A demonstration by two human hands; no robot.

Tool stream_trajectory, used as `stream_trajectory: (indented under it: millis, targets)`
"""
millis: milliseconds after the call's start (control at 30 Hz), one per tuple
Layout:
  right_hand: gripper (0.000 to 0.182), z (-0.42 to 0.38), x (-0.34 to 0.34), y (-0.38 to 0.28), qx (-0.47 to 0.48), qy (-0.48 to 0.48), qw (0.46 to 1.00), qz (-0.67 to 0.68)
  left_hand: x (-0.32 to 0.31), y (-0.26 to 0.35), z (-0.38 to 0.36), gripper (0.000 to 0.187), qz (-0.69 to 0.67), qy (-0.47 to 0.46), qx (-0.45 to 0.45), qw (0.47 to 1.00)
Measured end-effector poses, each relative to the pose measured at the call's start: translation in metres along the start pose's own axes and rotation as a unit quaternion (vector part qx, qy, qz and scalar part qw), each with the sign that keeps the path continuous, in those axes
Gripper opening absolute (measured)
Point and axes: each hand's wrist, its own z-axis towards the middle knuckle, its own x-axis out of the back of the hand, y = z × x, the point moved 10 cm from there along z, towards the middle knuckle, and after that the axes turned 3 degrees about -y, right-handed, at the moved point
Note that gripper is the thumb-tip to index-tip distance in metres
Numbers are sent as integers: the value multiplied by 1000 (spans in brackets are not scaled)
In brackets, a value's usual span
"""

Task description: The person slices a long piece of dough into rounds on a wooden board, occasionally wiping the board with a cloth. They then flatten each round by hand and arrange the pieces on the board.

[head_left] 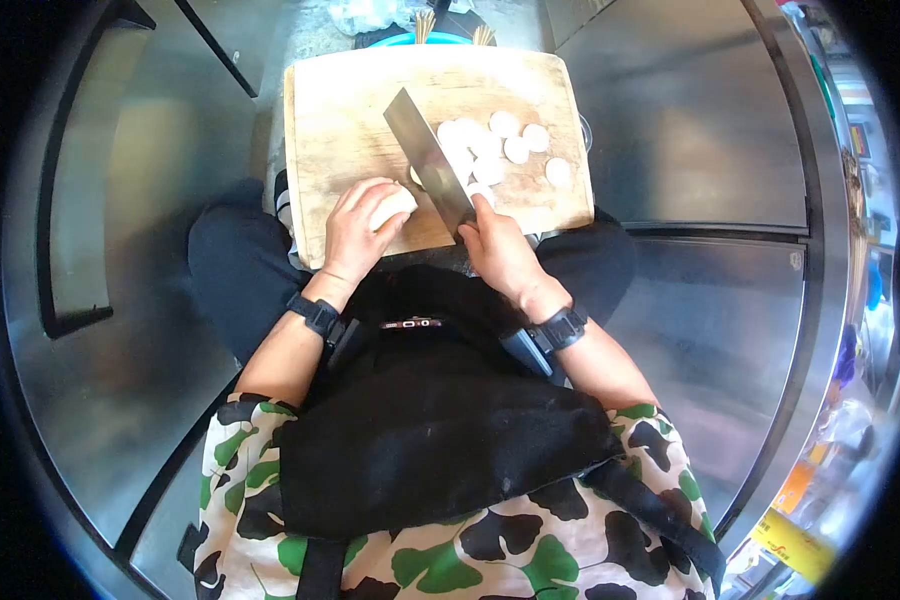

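Across my lap lies a wooden cutting board. My left hand is closed around a white, smooth, rounded food piece on the board's near left part, fingertips curled over its top. My right hand grips a cleaver, whose wide blade slants up and left between the two hands. To the right of the blade are several round white slices, some overlapping, others scattered singly. Part of another white slice shows at the blade's left side. The cleaver's handle is mostly hidden in my fist.
Metal cabinet fronts stand close on the left and right. Beyond the board's far edge shows the rim of a turquoise basin. A phone pokes out of the black apron. Packaged goods fill the far right.
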Motion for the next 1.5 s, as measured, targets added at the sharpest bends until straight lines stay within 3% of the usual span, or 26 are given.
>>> stream_trajectory:
  millis: [133, 633, 1100, 1333, 1400, 1500]
  targets:
    - [23, -23, 13, -20, -19, -39, 998, -52, 2, 7, -1, 31, 30, 2, -44, 999]
    - [16, -44, -5, -23, -63, -123, 985, -107, -3, 3, -2, 31, 40, -1, -52, 998]
    - [20, -8, -34, -13, -96, -212, 968, -92, -4, -20, 5, 26, -38, -12, 38, 998]
    - [28, 19, -55, -12, -54, -163, 973, -151, -4, -28, 2, 29, -58, 6, 64, 996]
    - [26, 19, -52, -22, -15, -123, 981, -150, -2, -21, 2, 34, -41, 19, 43, 998]
    - [26, 23, -40, -14, -29, -105, 989, -99, -4, -14, 0, 39, -9, 3, 39, 999]
